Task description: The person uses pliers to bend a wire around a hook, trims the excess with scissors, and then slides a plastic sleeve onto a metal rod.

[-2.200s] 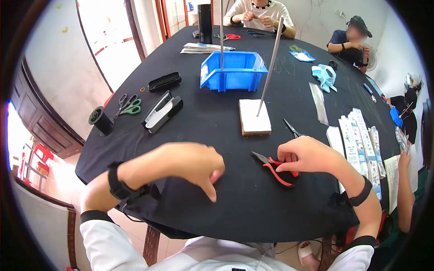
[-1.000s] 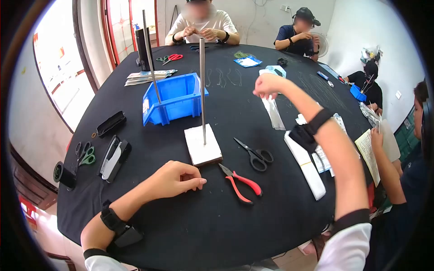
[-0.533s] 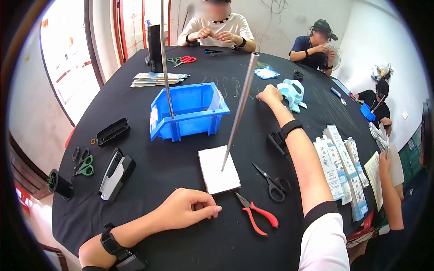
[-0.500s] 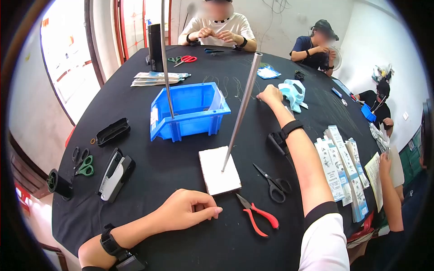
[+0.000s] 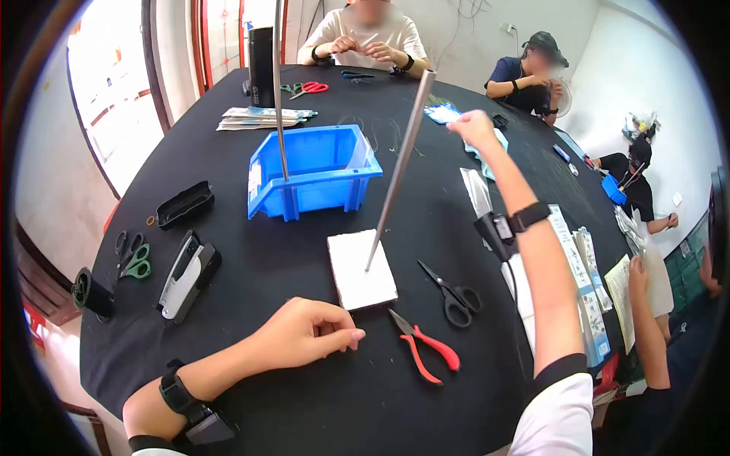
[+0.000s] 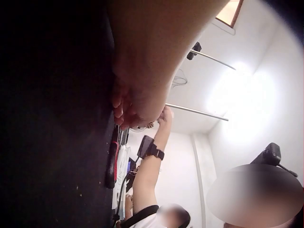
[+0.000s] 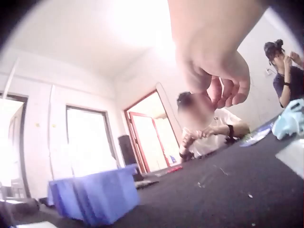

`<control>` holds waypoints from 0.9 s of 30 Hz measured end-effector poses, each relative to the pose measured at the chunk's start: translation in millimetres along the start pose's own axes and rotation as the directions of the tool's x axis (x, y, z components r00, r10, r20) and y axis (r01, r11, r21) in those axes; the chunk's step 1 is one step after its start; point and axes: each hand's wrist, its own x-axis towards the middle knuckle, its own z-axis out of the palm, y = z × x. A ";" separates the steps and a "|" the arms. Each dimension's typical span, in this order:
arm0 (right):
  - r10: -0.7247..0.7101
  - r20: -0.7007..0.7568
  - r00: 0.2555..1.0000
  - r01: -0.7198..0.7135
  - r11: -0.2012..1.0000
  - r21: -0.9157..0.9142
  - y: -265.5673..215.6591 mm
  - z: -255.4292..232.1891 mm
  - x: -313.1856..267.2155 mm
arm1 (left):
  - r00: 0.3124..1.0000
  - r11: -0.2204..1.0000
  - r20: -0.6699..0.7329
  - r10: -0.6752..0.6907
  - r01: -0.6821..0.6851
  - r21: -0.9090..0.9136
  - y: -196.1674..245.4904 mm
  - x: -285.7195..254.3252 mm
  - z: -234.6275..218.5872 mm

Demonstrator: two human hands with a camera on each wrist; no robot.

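My left hand (image 5: 308, 332) rests on the black cloth with fingers loosely curled and nothing in them. Just beyond its fingertips lie red-handled long-nose pliers (image 5: 423, 346) and a white block (image 5: 362, 270) with a metal rod (image 5: 400, 163) rising from it. My right hand (image 5: 475, 129) is stretched out over the far right of the table, in front of a light blue face mask (image 5: 494, 146). In the right wrist view its fingers curl toward the thumb; I cannot tell whether they pinch a thin strand. Black scissors (image 5: 452, 295) lie right of the block.
A blue bin (image 5: 315, 186) stands behind the block, a second rod (image 5: 280, 99) in front of it. Thin strands (image 5: 395, 137) lie beyond. At left are a stapler (image 5: 188, 277), green scissors (image 5: 137, 258) and a spool (image 5: 91, 292); at right, printed packets (image 5: 589, 304). Other people sit around.
My right hand leaves the pliers, reaches across to the cloth near the strands and mask, and now lifts away. My left hand settles on the table beside the block.
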 end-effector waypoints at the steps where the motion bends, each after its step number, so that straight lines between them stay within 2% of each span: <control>1: -0.064 0.020 0.998 0.062 0.993 0.102 -11.0 -27.0 -6.7 | 1.000 1.000 -0.001 -0.003 0.003 -0.019 0.2 -0.3 0.2; 3: -0.115 0.078 0.990 0.086 0.947 0.310 -48.1 -72.1 -50.3 | 1.000 0.996 -0.007 0.007 -0.008 -0.085 -3.4 -0.7 0.8; 5: -0.194 0.121 0.974 0.129 0.904 0.407 -80.1 -107.0 -98.1 | 0.999 0.992 -0.040 0.014 -0.019 -0.128 5.1 -4.7 0.5; 7: -0.350 0.229 0.908 0.222 0.868 0.444 -99.3 -133.4 -139.1 | 0.985 0.983 -0.128 0.114 -0.131 -0.129 15.4 -9.7 4.6; 9: -0.419 0.342 0.841 0.241 0.856 0.458 -122.6 -152.0 -186.1 | 0.886 0.937 -0.306 0.348 -0.334 0.100 24.9 -12.6 10.9; 11: -0.489 0.442 0.752 0.138 0.773 0.620 -137.3 -149.6 -226.0 | 0.757 0.878 -0.450 0.474 -0.441 0.185 47.1 -20.1 20.3; 13: -0.582 0.489 0.649 0.141 0.724 0.675 -140.3 -128.6 -251.4 | 0.679 0.820 -0.467 0.566 -0.409 0.399 60.4 -26.5 23.3; 14: -0.598 0.492 0.632 0.162 0.723 0.671 -142.6 -117.2 -260.9 | 0.732 0.837 -0.429 0.529 -0.368 0.404 63.3 -31.0 24.7; 15: -0.586 0.518 0.624 0.086 0.710 0.699 -142.4 -102.0 -268.3 | 0.778 0.850 -0.391 0.491 -0.328 0.412 65.0 -35.1 25.5; 16: -0.578 0.556 0.597 0.053 0.720 0.692 -141.9 -89.5 -271.6 | 0.849 0.901 -0.354 0.393 -0.279 0.331 59.1 -35.4 27.0; 17: -0.571 0.591 0.571 0.023 0.730 0.683 -140.6 -77.8 -273.8 | 0.816 0.873 -0.373 0.442 -0.297 0.386 49.7 -34.5 31.0; 19: -0.569 0.568 0.595 0.000 0.706 0.708 -133.6 -52.6 -278.5 | 0.935 0.968 -0.278 0.219 -0.173 0.183 38.6 -35.0 29.2; 22: -0.533 0.615 0.581 -0.078 0.716 0.694 -133.9 -39.5 -288.2 | 0.973 1.000 -0.231 0.007 -0.006 0.007 33.1 -40.6 28.0; 24: -0.534 0.627 0.567 -0.088 0.718 0.690 -132.6 -34.1 -293.7 | 0.967 1.000 -0.256 0.012 -0.013 -0.002 29.9 -44.4 28.2; 27: -0.500 0.657 0.564 -0.177 0.704 0.687 -134.3 -35.1 -296.6 | 0.955 0.998 -0.295 0.039 -0.054 -0.043 22.0 -45.5 31.0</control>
